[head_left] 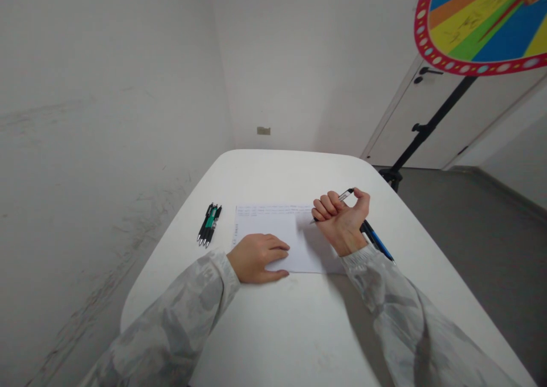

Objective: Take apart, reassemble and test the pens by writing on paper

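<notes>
My left hand (260, 258) lies flat on the lower left part of a white sheet of paper (282, 233), its fingers stretched out. Lines of small handwriting run along the sheet's top edge, with more marks down its left edge. Raised above the paper's right side, my right hand (342, 219) has its palm turned up and its fingers curled round a pen (346, 194). The pen's dark end shows near the thumb, and a tip sticks out beyond the little-finger side. Partly behind my right wrist lie blue and black pens (378, 241).
Several pens (209, 225), black and green, lie side by side on the left of the white table (273, 173). Walls stand close at the left and back. At the right are a colourful prize wheel (487, 22) on a black stand (431, 126) and a door (410, 113).
</notes>
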A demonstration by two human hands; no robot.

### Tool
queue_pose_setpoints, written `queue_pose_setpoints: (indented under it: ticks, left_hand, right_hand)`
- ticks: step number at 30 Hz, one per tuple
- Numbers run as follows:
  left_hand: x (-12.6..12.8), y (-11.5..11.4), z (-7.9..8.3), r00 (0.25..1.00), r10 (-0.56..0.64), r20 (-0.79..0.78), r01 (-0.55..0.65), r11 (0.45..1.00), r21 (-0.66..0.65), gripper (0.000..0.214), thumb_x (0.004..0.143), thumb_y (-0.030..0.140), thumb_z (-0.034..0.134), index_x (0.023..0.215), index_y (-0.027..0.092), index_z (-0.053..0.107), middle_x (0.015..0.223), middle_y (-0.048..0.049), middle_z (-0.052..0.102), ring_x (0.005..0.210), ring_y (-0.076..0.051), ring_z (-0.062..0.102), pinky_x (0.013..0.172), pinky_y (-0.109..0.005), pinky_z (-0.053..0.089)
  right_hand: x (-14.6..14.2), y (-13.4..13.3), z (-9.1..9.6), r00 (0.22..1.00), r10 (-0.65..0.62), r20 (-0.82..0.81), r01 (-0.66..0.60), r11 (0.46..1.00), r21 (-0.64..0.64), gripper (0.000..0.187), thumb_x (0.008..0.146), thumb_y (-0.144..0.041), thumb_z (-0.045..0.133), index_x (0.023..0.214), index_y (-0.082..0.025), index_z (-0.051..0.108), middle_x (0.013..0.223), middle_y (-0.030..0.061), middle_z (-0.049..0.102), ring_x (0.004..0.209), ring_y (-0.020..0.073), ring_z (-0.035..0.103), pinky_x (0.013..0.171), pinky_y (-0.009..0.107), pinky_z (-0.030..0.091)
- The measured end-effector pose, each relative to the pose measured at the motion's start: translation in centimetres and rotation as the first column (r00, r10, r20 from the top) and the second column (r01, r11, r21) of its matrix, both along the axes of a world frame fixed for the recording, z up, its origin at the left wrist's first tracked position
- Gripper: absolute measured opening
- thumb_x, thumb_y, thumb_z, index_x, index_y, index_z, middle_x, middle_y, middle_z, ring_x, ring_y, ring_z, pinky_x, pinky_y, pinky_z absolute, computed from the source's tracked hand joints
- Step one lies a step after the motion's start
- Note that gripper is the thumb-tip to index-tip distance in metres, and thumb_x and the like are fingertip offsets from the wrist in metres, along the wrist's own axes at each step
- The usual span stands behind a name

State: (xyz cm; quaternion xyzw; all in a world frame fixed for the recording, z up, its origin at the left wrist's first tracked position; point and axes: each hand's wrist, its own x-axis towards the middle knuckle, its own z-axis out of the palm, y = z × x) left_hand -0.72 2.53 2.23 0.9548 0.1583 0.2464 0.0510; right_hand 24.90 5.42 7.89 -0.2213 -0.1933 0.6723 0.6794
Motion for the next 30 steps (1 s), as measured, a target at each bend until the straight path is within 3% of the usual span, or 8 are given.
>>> queue_pose_setpoints:
  ticks: [4, 8, 13, 16, 20, 23, 30]
  left_hand:
    - [0.1, -0.3, 0.1, 1.0, -0.008, -0.016, 0.01, 0.997, 0.073, 0.021, 0.106, 0.034, 0.063, 0.107, 0.017, 0.075, 0.111, -0.0082, 0.083, 0.096, -0.02, 0.08, 0.077, -0.032, 0.065]
    - [0.2, -0.3, 0.0, 0.999, 0.012, -0.047, -0.006, 0.992, 0.127, 0.02, 0.107, 0.021, 0.056, 0.103, 0.016, 0.075, 0.105, -0.0074, 0.083, 0.092, -0.018, 0.08, 0.078, -0.03, 0.066]
    - [0.8, -0.7, -0.2, 0.998, -0.023, -0.065, 0.033, 0.986, 0.165, 0.023, 0.109, 0.019, 0.053, 0.104, 0.016, 0.074, 0.107, -0.0074, 0.083, 0.093, -0.018, 0.08, 0.079, -0.029, 0.066]
    - [1.2, -1.2, -0.1, 0.998, -0.019, -0.06, 0.027, 0.99, 0.136, 0.025, 0.112, 0.025, 0.052, 0.107, 0.016, 0.074, 0.111, -0.0088, 0.083, 0.096, -0.019, 0.08, 0.081, -0.03, 0.066]
    - [1.2, -1.3, 0.5, 0.995, -0.084, -0.047, 0.087, 0.994, 0.059, 0.035, 0.11, 0.047, 0.058, 0.109, 0.016, 0.074, 0.117, -0.0129, 0.082, 0.102, -0.023, 0.08, 0.085, -0.035, 0.067]
    - [0.5, -0.7, 0.8, 0.993, -0.115, -0.006, 0.115, 0.993, 0.035, 0.038, 0.107, 0.051, 0.062, 0.108, 0.015, 0.075, 0.115, -0.0134, 0.083, 0.101, -0.025, 0.08, 0.09, -0.039, 0.066]
    - [-2.0, 1.3, 1.0, 0.993, 0.086, 0.08, -0.092, 0.993, 0.07, 0.025, 0.106, 0.041, 0.066, 0.106, 0.018, 0.075, 0.109, -0.0099, 0.083, 0.097, -0.024, 0.079, 0.089, -0.039, 0.063]
  right_hand:
    - [-0.1, 0.0, 0.0, 1.0, -0.008, -0.003, 0.008, 1.0, -0.005, 0.059, 0.088, -0.064, 0.055, 0.067, -0.027, 0.014, 0.052, -0.0076, 0.017, 0.046, 0.0115, 0.015, 0.04, 0.029, 0.019]
    - [-0.1, 0.1, 0.1, 1.0, -0.01, -0.004, 0.01, 1.0, -0.021, 0.057, 0.088, -0.063, 0.053, 0.067, -0.027, 0.015, 0.052, -0.0074, 0.017, 0.047, 0.0117, 0.015, 0.04, 0.03, 0.016]
    - [-0.3, 0.0, 0.6, 1.0, -0.025, -0.014, 0.025, 1.0, -0.015, 0.056, 0.089, -0.063, 0.052, 0.067, -0.027, 0.016, 0.052, -0.0075, 0.016, 0.047, 0.0116, 0.014, 0.042, 0.031, 0.014]
    - [-0.4, 0.0, 0.6, 1.0, -0.021, -0.002, 0.021, 1.0, -0.009, 0.056, 0.089, -0.063, 0.052, 0.065, -0.027, 0.017, 0.053, -0.0077, 0.016, 0.048, 0.0118, 0.013, 0.042, 0.031, 0.014]
    - [-0.4, -0.1, 0.3, 0.999, -0.015, 0.031, 0.015, 1.0, 0.006, 0.057, 0.088, -0.065, 0.053, 0.064, -0.027, 0.018, 0.053, -0.0079, 0.015, 0.048, 0.0117, 0.012, 0.043, 0.031, 0.013]
    - [-0.3, -0.1, 0.0, 0.999, -0.004, 0.051, 0.003, 1.0, 0.002, 0.057, 0.088, -0.066, 0.052, 0.063, -0.027, 0.018, 0.052, -0.0078, 0.015, 0.049, 0.0117, 0.011, 0.043, 0.032, 0.013]
    - [-0.1, -0.1, -0.3, 0.999, 0.011, 0.05, -0.011, 1.0, -0.006, 0.058, 0.088, -0.067, 0.052, 0.063, -0.027, 0.019, 0.052, -0.0078, 0.015, 0.049, 0.0117, 0.011, 0.044, 0.031, 0.012]
